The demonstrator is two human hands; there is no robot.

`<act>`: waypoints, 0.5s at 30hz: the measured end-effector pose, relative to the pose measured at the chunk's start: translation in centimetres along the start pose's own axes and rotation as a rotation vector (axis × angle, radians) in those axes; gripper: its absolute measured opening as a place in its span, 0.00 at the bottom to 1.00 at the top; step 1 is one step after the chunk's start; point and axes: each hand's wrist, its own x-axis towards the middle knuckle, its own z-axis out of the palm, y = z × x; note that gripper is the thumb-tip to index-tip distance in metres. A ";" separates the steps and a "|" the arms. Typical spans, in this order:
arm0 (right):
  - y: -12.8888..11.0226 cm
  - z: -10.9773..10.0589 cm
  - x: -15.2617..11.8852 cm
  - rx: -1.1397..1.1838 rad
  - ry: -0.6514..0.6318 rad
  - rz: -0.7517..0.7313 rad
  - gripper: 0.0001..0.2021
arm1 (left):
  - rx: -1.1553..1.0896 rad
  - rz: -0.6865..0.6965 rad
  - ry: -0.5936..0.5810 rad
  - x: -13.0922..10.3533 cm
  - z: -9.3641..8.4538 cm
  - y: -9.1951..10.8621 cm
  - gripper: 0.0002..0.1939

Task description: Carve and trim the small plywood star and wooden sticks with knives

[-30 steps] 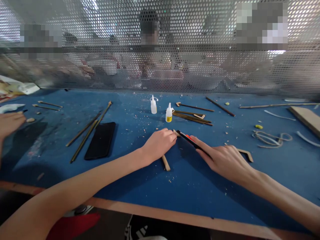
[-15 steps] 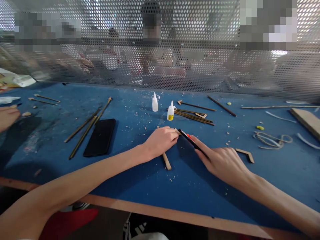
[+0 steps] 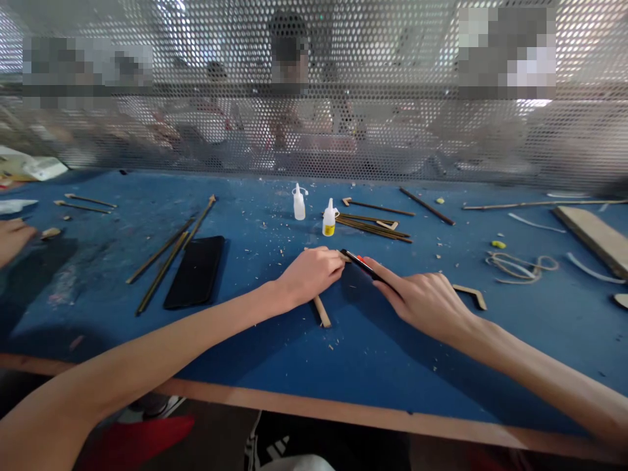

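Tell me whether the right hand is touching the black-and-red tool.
Touching. The head view shows it: the right hand grips the black-and-red tool, its fingers lying directly against the tool's body with no gap visible.

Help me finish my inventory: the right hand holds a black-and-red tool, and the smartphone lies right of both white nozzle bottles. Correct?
Only the side is wrong: in the head view, the smartphone lies left of both white nozzle bottles. The right hand does hold the black-and-red tool.
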 end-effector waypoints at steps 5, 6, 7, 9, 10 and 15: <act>0.1 0.2 -0.2 0.021 0.005 -0.013 0.26 | 0.036 -0.034 0.004 0.0 0.1 0.4 0.12; 0.0 0.2 -0.4 0.023 0.005 -0.009 0.26 | 0.045 -0.044 0.008 0.0 0.2 0.5 0.12; 0.0 0.2 -0.6 0.024 0.002 -0.006 0.26 | 0.053 -0.053 0.012 0.0 0.2 0.6 0.13; 0.0 0.2 -1.1 0.024 0.000 0.001 0.26 | 0.062 -0.063 0.021 0.0 0.3 0.8 0.13; 0.0 0.1 -1.4 0.029 0.001 0.005 0.26 | 0.063 -0.064 0.026 0.0 0.3 0.8 0.14; -0.2 -0.1 -2.1 0.045 0.002 0.011 0.26 | 0.049 -0.050 0.048 -0.1 0.4 0.9 0.15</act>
